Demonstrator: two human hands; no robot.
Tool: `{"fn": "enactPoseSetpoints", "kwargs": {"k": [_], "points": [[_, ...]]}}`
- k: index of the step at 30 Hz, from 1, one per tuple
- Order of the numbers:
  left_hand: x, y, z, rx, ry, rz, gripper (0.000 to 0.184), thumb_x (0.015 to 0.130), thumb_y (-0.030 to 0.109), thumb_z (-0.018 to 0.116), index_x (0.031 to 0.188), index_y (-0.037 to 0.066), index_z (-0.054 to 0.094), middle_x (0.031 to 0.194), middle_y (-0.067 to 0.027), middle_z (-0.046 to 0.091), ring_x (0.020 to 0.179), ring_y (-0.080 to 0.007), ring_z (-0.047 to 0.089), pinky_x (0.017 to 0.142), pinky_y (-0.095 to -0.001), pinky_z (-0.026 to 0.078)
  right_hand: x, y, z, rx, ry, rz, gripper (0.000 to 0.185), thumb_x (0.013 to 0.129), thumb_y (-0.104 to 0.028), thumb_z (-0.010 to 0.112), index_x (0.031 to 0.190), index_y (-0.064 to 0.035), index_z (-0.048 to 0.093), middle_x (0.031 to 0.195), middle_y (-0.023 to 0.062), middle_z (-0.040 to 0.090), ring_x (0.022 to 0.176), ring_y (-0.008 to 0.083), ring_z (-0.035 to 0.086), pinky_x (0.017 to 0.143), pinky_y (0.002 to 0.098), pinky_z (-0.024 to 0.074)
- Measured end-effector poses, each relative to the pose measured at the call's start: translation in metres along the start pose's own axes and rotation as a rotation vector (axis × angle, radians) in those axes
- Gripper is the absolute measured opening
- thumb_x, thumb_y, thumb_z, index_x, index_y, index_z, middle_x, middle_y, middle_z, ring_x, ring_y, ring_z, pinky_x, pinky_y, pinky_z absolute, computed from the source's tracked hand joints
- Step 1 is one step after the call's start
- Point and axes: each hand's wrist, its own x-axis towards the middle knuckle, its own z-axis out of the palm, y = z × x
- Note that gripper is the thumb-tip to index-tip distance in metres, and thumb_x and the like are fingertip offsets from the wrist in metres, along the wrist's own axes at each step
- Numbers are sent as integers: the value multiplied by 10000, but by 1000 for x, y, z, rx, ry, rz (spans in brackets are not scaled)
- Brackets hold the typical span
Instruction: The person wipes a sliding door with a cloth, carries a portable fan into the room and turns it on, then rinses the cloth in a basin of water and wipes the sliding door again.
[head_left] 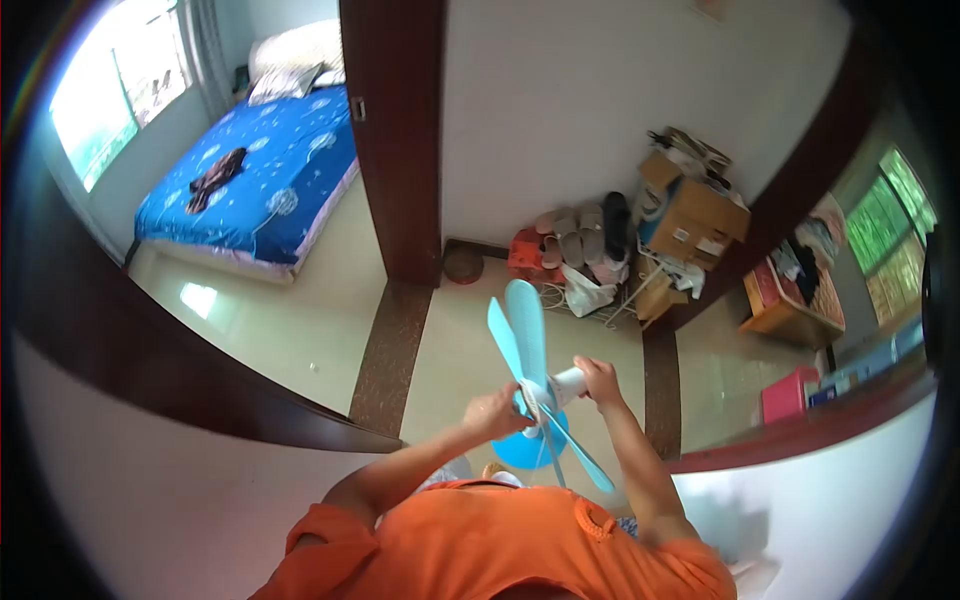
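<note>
In front of my orange shirt I hold up an electric fan with light-blue blades [527,330]; no guard surrounds them. My right hand [600,381] is wrapped round the white cylindrical end of the fan's motor housing [568,384]. On the other side, my left hand [492,412] is closed at the fan's hub, by the roots of the blades. Its fingertips are partly hidden, so the exact part they grip is unclear. A thin white cord or strip hangs at the hub. Below it shows a round blue disc [530,450], which looks like the fan's base.
Shoes on a rack [570,240] and a cardboard box [700,222] stand against the wall ahead. A round brown bowl [463,265] sits on the floor. At left, a doorway opens onto a bed with a blue cover [270,170]. A pink box [789,395] stands at right.
</note>
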Motion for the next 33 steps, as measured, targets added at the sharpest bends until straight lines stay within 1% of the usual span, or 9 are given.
{"fn": "enactPoseSetpoints", "kwargs": {"k": [3,7,10,13,18,21,23,26,33], "points": [[41,-28,-41,-16,62,-104,660,581,411,718,1074,56,458,816,-117,594,763,-274,595,657,-349,463,77,-23,43,-64,-199,-12,302,765,-292,521,657,-15,567,534,52,517,393,124,472,348,231,343],[92,-96,-86,-91,235,-15,622,597,380,733,1049,30,488,755,-113,582,668,-244,582,584,-322,453,161,-52,114,-105,-374,-73,306,768,-300,516,655,-20,568,542,51,525,407,125,476,357,241,356],[130,-143,-118,-589,293,-15,477,695,293,687,1018,-8,507,687,-59,544,642,-119,527,561,-260,424,209,-68,159,-137,-387,-106,360,771,-325,499,648,2,586,546,56,541,433,128,497,392,258,387],[167,-170,-163,-751,461,-82,431,731,267,657,1019,-15,503,683,-43,537,640,-96,504,559,-242,412,255,-95,208,-85,-508,-108,339,776,-310,501,671,0,588,549,54,541,445,129,502,394,259,387],[193,-200,-258,-525,512,-343,486,652,350,718,960,19,539,676,-17,536,611,-87,496,544,-246,411,318,-138,309,-70,-610,-131,325,778,-300,501,669,-5,584,589,58,557,468,133,514,414,271,419],[197,-206,-310,-469,589,-295,458,619,360,731,892,36,558,681,-35,566,596,-108,531,529,-253,418,359,-156,372,-60,-763,-144,333,775,-304,502,658,-3,583,582,59,554,473,132,517,417,271,421],[207,-227,-336,-338,563,-447,529,613,439,692,962,67,548,742,-68,607,671,-177,596,596,-291,454,388,-157,421,-38,-766,-173,341,773,-318,516,656,-4,579,565,61,546,469,131,512,423,268,422],[221,-254,-380,-271,738,-496,526,589,435,712,899,47,539,690,-70,580,632,-185,576,567,-300,445,405,-191,481,-3,-840,-132,326,767,-311,541,653,-8,575,553,51,538,451,121,499,405,265,412],[254,-349,-457,52,926,-498,543,580,407,720,906,40,489,707,-95,577,637,-223,583,569,-328,452,447,-230,617,-35,-753,-93,357,765,-345,546,657,-6,584,541,53,535,427,119,494,390,254,402]]}}
